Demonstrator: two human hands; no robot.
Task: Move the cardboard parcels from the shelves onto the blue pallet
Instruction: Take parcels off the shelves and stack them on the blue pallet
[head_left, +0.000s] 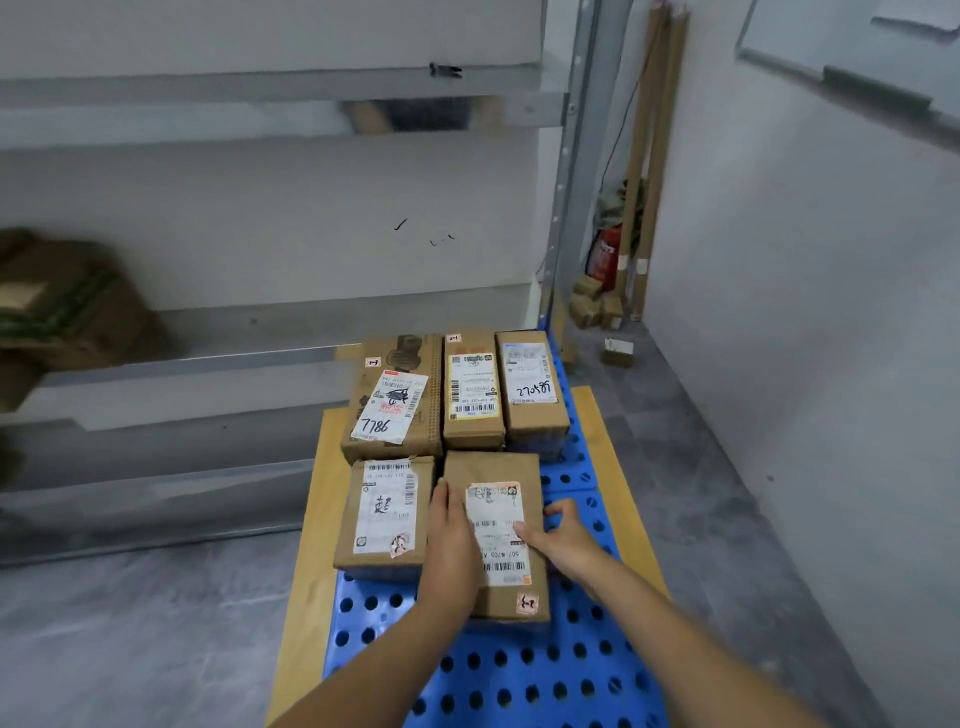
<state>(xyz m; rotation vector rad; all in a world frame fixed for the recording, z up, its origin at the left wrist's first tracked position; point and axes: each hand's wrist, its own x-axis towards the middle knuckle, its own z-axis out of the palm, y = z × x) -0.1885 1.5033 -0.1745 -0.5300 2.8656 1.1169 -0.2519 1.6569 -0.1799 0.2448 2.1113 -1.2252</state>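
At the left of the frame, grey shelves (208, 358) are running across the upper and middle picture, with one blurred shelf parcel (67, 306) sitting at the left edge. Below them a mottled grey floor (130, 623) is spreading over the lower left. In the centre a blue pallet (519, 675), full of round holes, is lying on a yellowish board (306, 545). It is carrying five parcels: a back row (472, 395) of three side by side, then a left parcel (387, 514) and a right parcel (498, 467) in front. The right parcel is lying flat on the pallet, just beside the left one. The left hand (449, 540) is resting along its left edge with fingers straight. The right hand (563, 535) is gripping its right edge, thumb on the label and fingers curled over the side. In the upper right corner, an extinguisher (605, 257), cardboard tubes (649, 156) and small boxes (592, 306) are standing against a pale wall (805, 260).
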